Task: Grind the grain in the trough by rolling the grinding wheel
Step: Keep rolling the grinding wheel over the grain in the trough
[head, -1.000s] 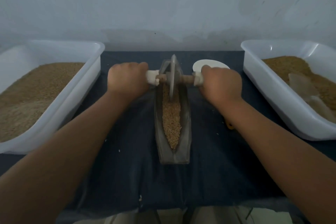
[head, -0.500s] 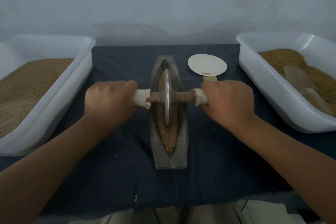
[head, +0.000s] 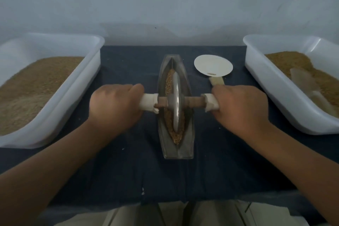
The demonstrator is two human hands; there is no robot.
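Two hands are curled round the ends of one axle (head: 194,102). The left hand (head: 113,105) grips the white wrapping at the axle's 9 o'clock end. The right hand (head: 240,109) grips the white wrapping at its 3 o'clock end. Both have knuckles up and fingers tucked under.

Between them the grinding wheel (head: 176,103), a thin metal disc seen edge-on, stands upright in the trough (head: 187,145), about midway along its length. The trough is a narrow, boat-shaped vessel in the middle of the tabletop (head: 128,161), with its long axis running from 12 to 6 o'clock. Grain (head: 169,82) lies in its channel on both the 12 o'clock and the 6 o'clock side of the wheel. On the 6 o'clock side it tapers to a point short of the trough's near end.

A dark blue cloth (head: 229,161) covers the tabletop, with a few pale specks scattered on it. At 1 o'clock from the wheel, just beside the trough, lies a round white paddle (head: 213,65), its short handle pointing toward the right hand.

At 9 o'clock the left tub (head: 60,108), white plastic, holds a heap of tan granules (head: 33,86). At 3 o'clock the right tub (head: 271,86), also white, holds more of the same, with a translucent scoop (head: 304,82) lying on top.
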